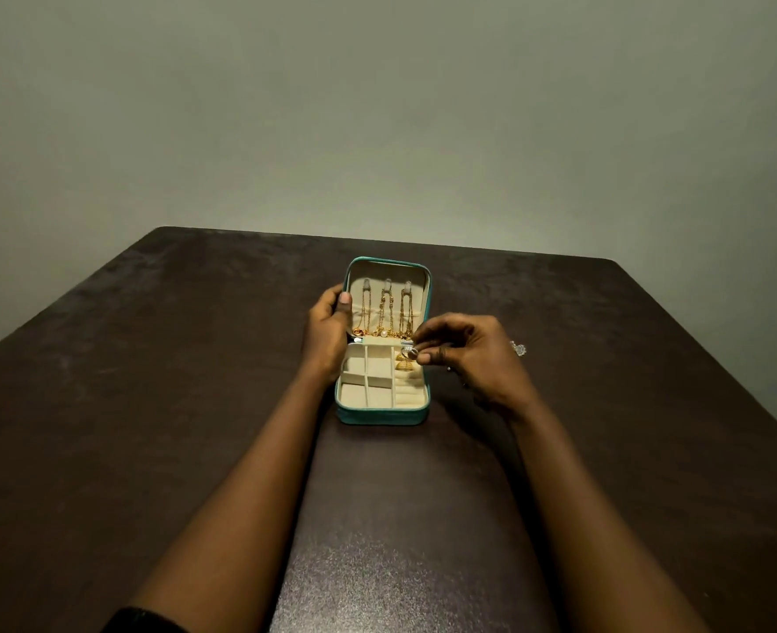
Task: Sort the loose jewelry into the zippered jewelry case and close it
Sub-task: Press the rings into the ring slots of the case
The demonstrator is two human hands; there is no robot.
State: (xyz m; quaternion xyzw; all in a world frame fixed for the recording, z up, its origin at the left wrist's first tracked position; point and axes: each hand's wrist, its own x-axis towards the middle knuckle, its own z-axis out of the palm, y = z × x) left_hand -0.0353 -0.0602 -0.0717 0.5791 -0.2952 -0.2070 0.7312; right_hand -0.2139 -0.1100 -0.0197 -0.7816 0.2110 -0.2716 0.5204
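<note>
A teal zippered jewelry case (380, 417) lies open on the dark table, cream-lined, with its lid tilted back. Three gold necklaces (387, 312) hang on hooks inside the lid. Gold earrings (404, 364) lie in the upper right compartment of the base. My left hand (327, 328) grips the lid's left edge, thumb on the lining. My right hand (464, 354) pinches a small silver ring (408, 350) between thumb and fingertips, just above that upper right compartment. A sparkly silver piece (518, 348) lies on the table beyond my right hand.
The dark brown table (149, 404) ends at a plain grey-green wall behind the case. Small dark bits of jewelry (449, 369) lie on the table under my right palm, too small to make out.
</note>
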